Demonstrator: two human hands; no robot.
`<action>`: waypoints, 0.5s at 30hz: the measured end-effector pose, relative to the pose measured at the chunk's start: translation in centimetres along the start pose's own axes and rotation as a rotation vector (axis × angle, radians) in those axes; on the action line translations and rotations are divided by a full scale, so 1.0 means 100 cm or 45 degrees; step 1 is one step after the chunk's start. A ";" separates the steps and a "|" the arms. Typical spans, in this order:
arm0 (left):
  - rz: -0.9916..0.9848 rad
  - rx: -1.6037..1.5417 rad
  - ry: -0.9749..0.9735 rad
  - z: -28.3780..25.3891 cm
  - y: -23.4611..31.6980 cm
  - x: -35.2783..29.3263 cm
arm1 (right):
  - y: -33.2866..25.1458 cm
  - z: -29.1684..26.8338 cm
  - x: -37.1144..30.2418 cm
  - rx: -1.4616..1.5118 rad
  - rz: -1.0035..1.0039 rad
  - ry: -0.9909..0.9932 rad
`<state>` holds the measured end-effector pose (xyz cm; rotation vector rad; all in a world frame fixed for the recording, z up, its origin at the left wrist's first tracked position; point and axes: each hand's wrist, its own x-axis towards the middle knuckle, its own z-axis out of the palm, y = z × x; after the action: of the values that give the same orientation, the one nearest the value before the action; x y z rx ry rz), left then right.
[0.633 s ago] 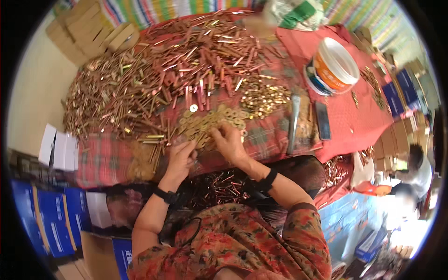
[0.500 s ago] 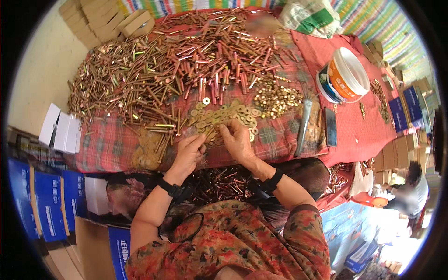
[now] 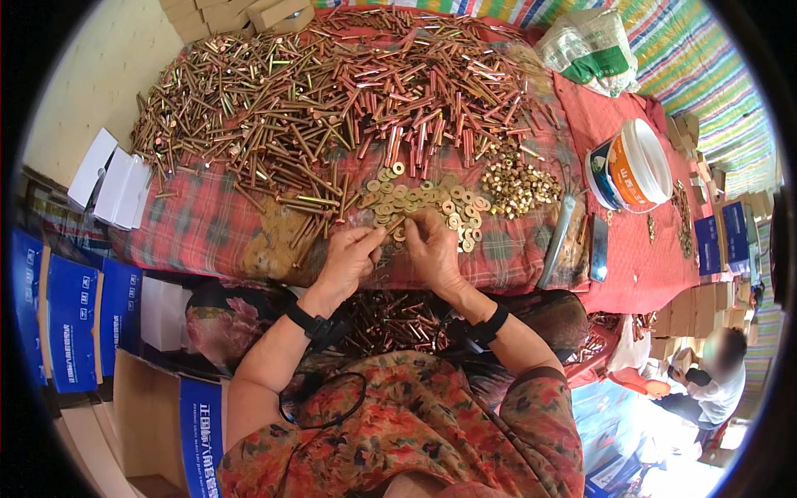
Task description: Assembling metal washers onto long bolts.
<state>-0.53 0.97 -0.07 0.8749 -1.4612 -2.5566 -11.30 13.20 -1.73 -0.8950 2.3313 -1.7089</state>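
Note:
My left hand [image 3: 349, 259] pinches a thin golden bolt [image 3: 396, 225] that points toward my right hand [image 3: 433, 249]. The right hand's fingers are closed close by the bolt's end; whatever is between them is hidden. Both hands are over the near edge of a pile of flat round washers [image 3: 405, 196]. Right of the washers lies a heap of small golden nuts [image 3: 521, 184]. Beyond them spreads a large mound of long bolts [image 3: 332, 100], with several loose bolts [image 3: 309, 203] reaching toward my left hand.
A red plaid cloth [image 3: 199, 232] covers the work surface. To the right are a metal bar [image 3: 556, 241], a dark flat phone-like slab [image 3: 598, 247] and a white bucket [image 3: 646, 166]. White boxes [image 3: 124, 191] and blue boxes [image 3: 70, 324] stand left. A person [image 3: 718, 386] sits far right.
The view has shifted, so the table's things appear lower and further right. My right hand's fingers have drawn back from the washers toward the bolt in my left hand.

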 end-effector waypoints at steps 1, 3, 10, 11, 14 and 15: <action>-0.028 -0.017 -0.010 -0.002 -0.001 0.001 | 0.002 0.004 -0.001 -0.005 -0.045 0.010; -0.056 -0.041 -0.020 -0.005 -0.003 0.002 | 0.005 0.006 -0.005 -0.014 -0.090 0.015; -0.165 -0.300 0.058 -0.013 0.002 -0.001 | -0.020 0.007 0.013 -0.147 -0.598 -0.199; -0.158 -0.301 0.108 -0.012 0.004 -0.002 | -0.011 0.009 0.028 -0.315 -0.537 -0.124; -0.134 -0.234 0.202 -0.019 0.002 0.002 | 0.004 0.016 0.075 -0.817 -0.261 -0.092; -0.130 -0.238 0.200 -0.019 0.001 0.003 | 0.012 0.021 0.085 -0.820 -0.266 -0.092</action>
<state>0.15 -0.64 -0.83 1.1177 -1.1425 -2.5741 -17.84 7.30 -1.46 -1.2997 2.8632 -0.9331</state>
